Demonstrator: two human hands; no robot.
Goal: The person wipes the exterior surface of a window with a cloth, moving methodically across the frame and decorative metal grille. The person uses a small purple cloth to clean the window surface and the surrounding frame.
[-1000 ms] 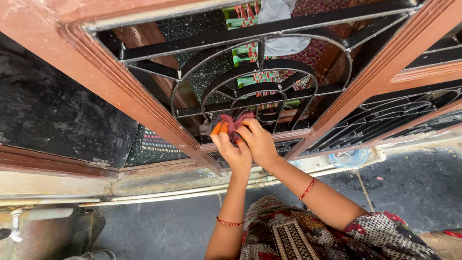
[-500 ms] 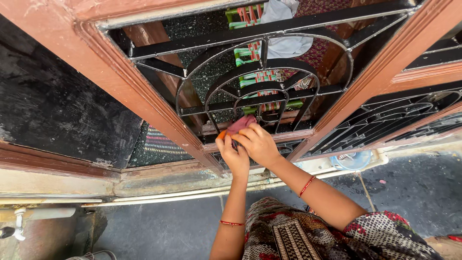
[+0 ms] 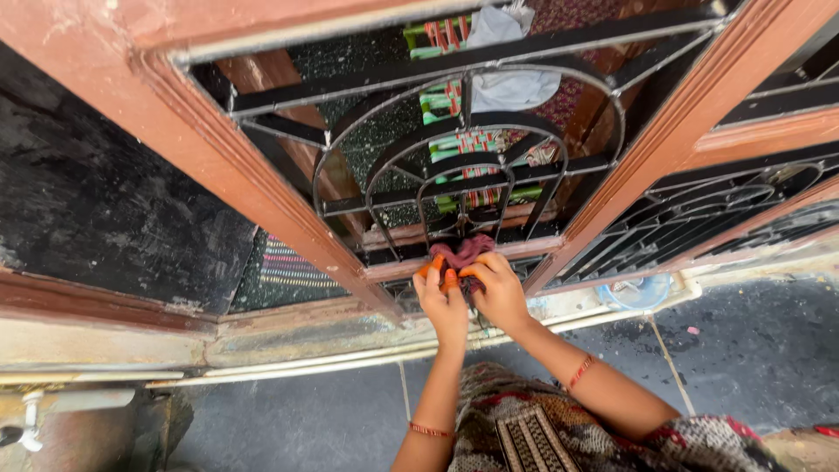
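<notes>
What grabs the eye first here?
Both hands, left hand and right hand, meet at centre frame, pressing a dark red cloth against the bottom of a black arched metal grille. A reddish-brown wooden frame slants around the grille, with a grey floor below.

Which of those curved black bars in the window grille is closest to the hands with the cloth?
The innermost, smallest arch. Its lower end comes down just above the dark red cloth gripped by both hands, left hand and right hand. The wider arches span out around it.
</notes>
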